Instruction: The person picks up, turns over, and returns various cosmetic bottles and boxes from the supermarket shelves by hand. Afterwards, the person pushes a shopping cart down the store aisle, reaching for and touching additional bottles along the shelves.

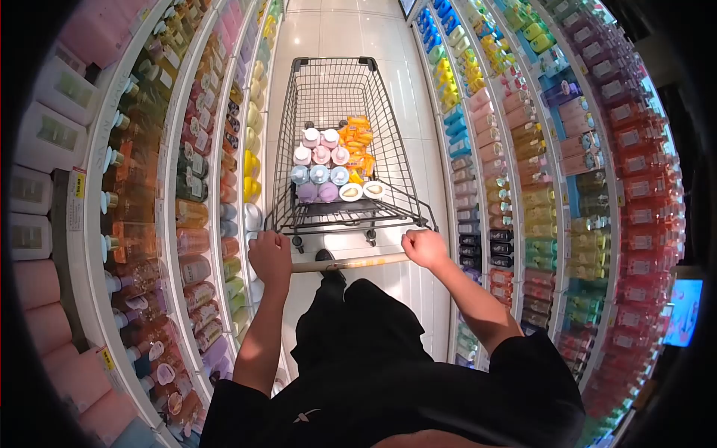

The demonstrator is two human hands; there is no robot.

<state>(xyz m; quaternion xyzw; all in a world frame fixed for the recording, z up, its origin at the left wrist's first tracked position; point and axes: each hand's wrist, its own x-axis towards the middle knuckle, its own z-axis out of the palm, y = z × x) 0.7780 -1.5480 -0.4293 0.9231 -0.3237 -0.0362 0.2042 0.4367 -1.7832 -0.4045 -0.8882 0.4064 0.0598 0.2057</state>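
Both hands grip the handle (351, 263) of a wire shopping cart (399, 142). My left hand (270, 254) is closed round its left end, my right hand (426, 248) round its right end. At the near end of the basket stand several pump bottles (321, 154) in white and pink. Closer to me are blue-topped bottles (319, 174) and purple-topped ones (317, 193). Orange packets (357, 149) are piled on the right side of the basket. Two white round tubs or lids (362, 192) lie at the near right corner.
Shelves (134, 179) of bottles line the left side, close to my left arm. More bottle shelves (515, 172) rise on the right. A pale tiled floor (347, 33) runs ahead between them. A lit screen (683, 312) shows at the far right.
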